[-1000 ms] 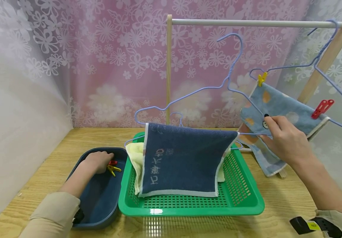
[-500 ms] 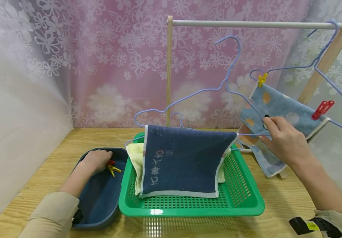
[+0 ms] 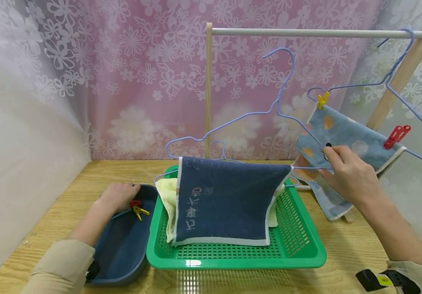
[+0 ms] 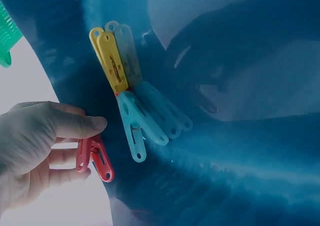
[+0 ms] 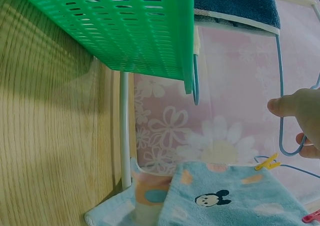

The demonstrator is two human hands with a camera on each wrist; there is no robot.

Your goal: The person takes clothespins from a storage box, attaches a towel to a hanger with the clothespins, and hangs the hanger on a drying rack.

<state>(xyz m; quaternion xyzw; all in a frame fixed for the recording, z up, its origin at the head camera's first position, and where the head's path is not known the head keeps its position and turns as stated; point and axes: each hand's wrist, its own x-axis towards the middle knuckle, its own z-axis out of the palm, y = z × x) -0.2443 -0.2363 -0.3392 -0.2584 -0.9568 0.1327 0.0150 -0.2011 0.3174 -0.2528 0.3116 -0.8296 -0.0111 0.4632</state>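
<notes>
In the head view my right hand (image 3: 352,173) pinches the right corner of a lilac wire hanger (image 3: 244,116). A folded dark blue towel (image 3: 225,200) hangs over its bottom bar, above a green basket (image 3: 233,262). My left hand (image 3: 117,198) is in a dark blue basin (image 3: 123,249). Seen from the left wrist, its thumb and fingers pinch a red clothespin (image 4: 95,158). Beside it, a yellow clothespin (image 4: 111,58) and a teal clothespin (image 4: 137,123) lie in the basin. The right wrist view shows my thumb on the hanger wire (image 5: 281,70).
Behind my right hand, a blue patterned towel (image 3: 358,130) hangs from another hanger on the rack (image 3: 306,32), held by yellow (image 3: 322,100) and red (image 3: 396,136) clothespins. A pale yellow cloth (image 3: 165,196) and more hangers lie in the green basket. A floral curtain stands behind.
My left hand has shifted slightly left, with the red clothespin shifting too; a bit of teal now shows below it. The hanger's hook has leaned slightly left. My right hand keeps its grip.
</notes>
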